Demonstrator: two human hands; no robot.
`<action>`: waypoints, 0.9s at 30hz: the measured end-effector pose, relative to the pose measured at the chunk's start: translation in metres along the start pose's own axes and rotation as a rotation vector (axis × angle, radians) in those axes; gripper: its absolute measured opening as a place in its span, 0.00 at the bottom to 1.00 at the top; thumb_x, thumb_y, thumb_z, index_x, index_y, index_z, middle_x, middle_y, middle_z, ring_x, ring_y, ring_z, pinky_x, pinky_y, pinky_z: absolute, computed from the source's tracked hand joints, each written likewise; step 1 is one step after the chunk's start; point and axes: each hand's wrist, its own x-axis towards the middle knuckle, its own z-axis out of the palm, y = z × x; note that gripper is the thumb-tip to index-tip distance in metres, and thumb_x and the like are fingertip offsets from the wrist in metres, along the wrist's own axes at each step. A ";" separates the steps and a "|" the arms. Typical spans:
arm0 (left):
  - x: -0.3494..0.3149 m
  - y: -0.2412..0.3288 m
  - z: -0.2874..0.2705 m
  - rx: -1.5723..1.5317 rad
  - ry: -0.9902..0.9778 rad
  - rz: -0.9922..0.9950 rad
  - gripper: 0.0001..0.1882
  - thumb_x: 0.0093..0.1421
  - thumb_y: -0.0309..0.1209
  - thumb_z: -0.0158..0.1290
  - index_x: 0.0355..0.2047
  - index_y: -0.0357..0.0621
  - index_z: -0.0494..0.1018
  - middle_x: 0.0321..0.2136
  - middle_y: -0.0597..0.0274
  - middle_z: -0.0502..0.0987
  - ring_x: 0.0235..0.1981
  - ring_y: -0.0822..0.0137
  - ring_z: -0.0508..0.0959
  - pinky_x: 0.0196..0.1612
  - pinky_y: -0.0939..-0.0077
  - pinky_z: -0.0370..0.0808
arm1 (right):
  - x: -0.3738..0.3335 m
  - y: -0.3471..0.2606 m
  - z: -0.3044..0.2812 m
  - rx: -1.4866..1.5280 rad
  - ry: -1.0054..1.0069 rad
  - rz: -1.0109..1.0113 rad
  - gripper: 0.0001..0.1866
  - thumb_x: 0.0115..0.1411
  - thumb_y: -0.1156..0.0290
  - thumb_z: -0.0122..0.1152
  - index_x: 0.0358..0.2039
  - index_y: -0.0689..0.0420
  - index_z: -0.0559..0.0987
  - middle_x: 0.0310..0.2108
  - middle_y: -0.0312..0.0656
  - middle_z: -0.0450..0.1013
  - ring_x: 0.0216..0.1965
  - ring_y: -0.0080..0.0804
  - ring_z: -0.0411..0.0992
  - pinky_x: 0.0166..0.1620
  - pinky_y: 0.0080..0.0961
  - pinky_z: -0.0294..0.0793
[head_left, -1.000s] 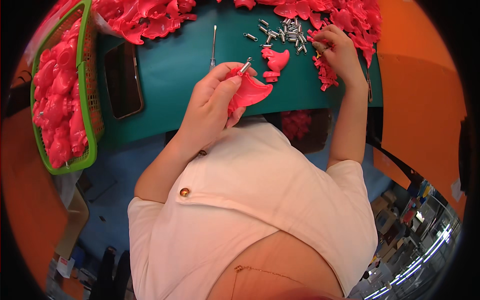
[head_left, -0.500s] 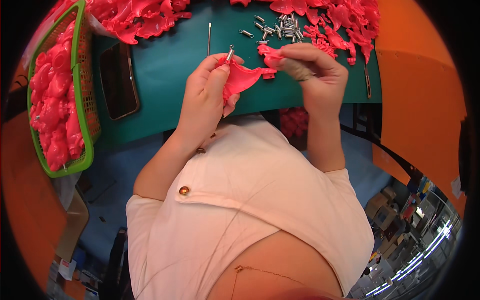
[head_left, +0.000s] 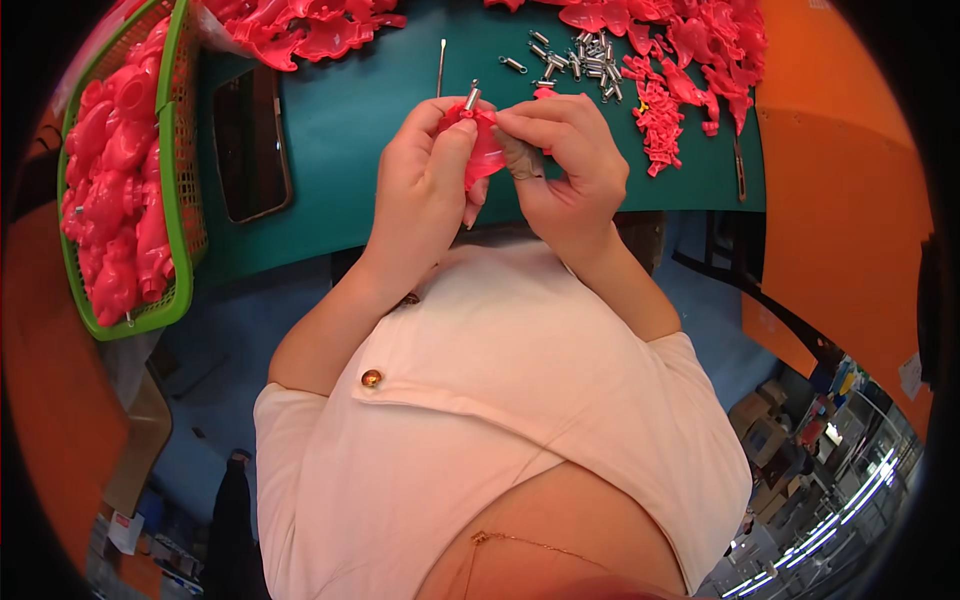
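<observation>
Both the left hand (head_left: 425, 165) and the right hand (head_left: 578, 165) were near 12 o'clock of my view, over the green table (head_left: 335, 150). I saw the pink shell (head_left: 486, 158) between them. The left fingers were closed firmly around its left side, and under this thumb a metal spring (head_left: 472, 97) stood out, slightly tilted, at the shell's 12 o'clock. The right thumb and forefinger came almost together at the shell's right edge; I could not tell whether they had hold of a small piece.

Taking the shell as the centre, the screwdriver (head_left: 442, 65) lay at 11 o'clock, the loose springs (head_left: 597, 68) at 2 o'clock, and the small pink parts (head_left: 658, 130) at 3 o'clock, with a thin metal tool (head_left: 740, 172) farther out. At 9 o'clock lay a dark phone (head_left: 250, 145), and just beyond it was the green basket (head_left: 182, 290), full of pink figures (head_left: 115, 190).
</observation>
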 end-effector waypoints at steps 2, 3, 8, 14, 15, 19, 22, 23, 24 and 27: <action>-0.001 0.001 0.000 0.031 -0.007 -0.003 0.13 0.64 0.32 0.40 0.43 0.36 0.67 0.21 0.65 0.69 0.16 0.80 0.65 0.14 0.86 0.61 | 0.000 0.003 0.002 -0.042 0.025 -0.081 0.09 0.46 0.84 0.64 0.30 0.61 0.79 0.28 0.40 0.74 0.29 0.31 0.70 0.31 0.21 0.70; 0.000 0.000 0.000 0.031 -0.007 -0.003 0.13 0.64 0.32 0.40 0.43 0.36 0.67 0.21 0.65 0.69 0.16 0.80 0.65 0.14 0.86 0.61 | 0.002 0.005 0.001 -0.042 0.025 -0.081 0.09 0.46 0.84 0.64 0.30 0.61 0.79 0.28 0.40 0.74 0.29 0.31 0.70 0.31 0.21 0.70; 0.006 -0.010 -0.005 0.035 0.050 0.022 0.12 0.63 0.35 0.48 0.39 0.37 0.66 0.19 0.66 0.70 0.13 0.81 0.65 0.13 0.86 0.60 | 0.015 0.007 -0.018 0.562 -0.311 0.569 0.07 0.49 0.83 0.63 0.31 0.65 0.79 0.26 0.37 0.72 0.30 0.24 0.68 0.32 0.17 0.67; 0.008 -0.013 0.001 0.144 0.058 0.048 0.11 0.62 0.33 0.50 0.37 0.37 0.66 0.20 0.66 0.70 0.12 0.82 0.65 0.12 0.87 0.59 | -0.010 0.002 -0.008 0.491 -0.126 0.648 0.07 0.50 0.83 0.63 0.31 0.67 0.79 0.28 0.36 0.70 0.31 0.20 0.67 0.33 0.14 0.66; 0.008 -0.016 0.001 0.145 0.055 0.050 0.11 0.62 0.33 0.50 0.37 0.37 0.66 0.20 0.66 0.70 0.12 0.82 0.65 0.12 0.87 0.59 | -0.015 0.002 -0.006 0.462 -0.076 0.673 0.06 0.50 0.83 0.63 0.31 0.67 0.79 0.28 0.35 0.70 0.31 0.20 0.67 0.33 0.14 0.66; 0.006 -0.014 -0.001 0.057 0.063 -0.041 0.11 0.62 0.34 0.49 0.37 0.38 0.66 0.21 0.65 0.71 0.13 0.82 0.64 0.12 0.86 0.59 | -0.015 0.008 -0.024 0.607 -0.056 0.645 0.12 0.51 0.81 0.64 0.38 0.65 0.77 0.33 0.38 0.71 0.32 0.20 0.67 0.34 0.14 0.67; 0.009 -0.004 -0.010 -0.144 0.140 -0.052 0.12 0.63 0.36 0.48 0.39 0.39 0.66 0.27 0.62 0.71 0.15 0.79 0.64 0.13 0.85 0.58 | -0.004 0.030 -0.065 0.091 -0.071 0.336 0.20 0.47 0.75 0.68 0.42 0.62 0.77 0.40 0.40 0.72 0.39 0.25 0.69 0.42 0.18 0.68; 0.010 -0.002 -0.014 -0.167 0.153 -0.029 0.13 0.63 0.36 0.48 0.40 0.39 0.66 0.29 0.61 0.71 0.15 0.78 0.64 0.13 0.85 0.58 | -0.001 0.032 -0.077 -0.104 -0.171 0.311 0.24 0.45 0.70 0.70 0.44 0.59 0.76 0.44 0.40 0.72 0.44 0.31 0.69 0.47 0.26 0.68; 0.012 0.001 -0.016 -0.133 0.123 -0.027 0.17 0.64 0.41 0.45 0.43 0.39 0.66 0.29 0.60 0.71 0.16 0.76 0.64 0.16 0.83 0.60 | -0.001 0.034 -0.076 -0.106 -0.167 0.311 0.24 0.45 0.70 0.70 0.44 0.59 0.76 0.44 0.40 0.72 0.44 0.31 0.69 0.47 0.26 0.68; 0.018 0.008 -0.023 -0.348 -0.010 -0.125 0.22 0.65 0.45 0.41 0.47 0.39 0.65 0.32 0.57 0.72 0.20 0.72 0.69 0.22 0.78 0.69 | -0.006 0.038 -0.068 -0.350 -0.457 0.120 0.30 0.42 0.67 0.70 0.49 0.57 0.73 0.47 0.40 0.71 0.48 0.41 0.67 0.50 0.35 0.66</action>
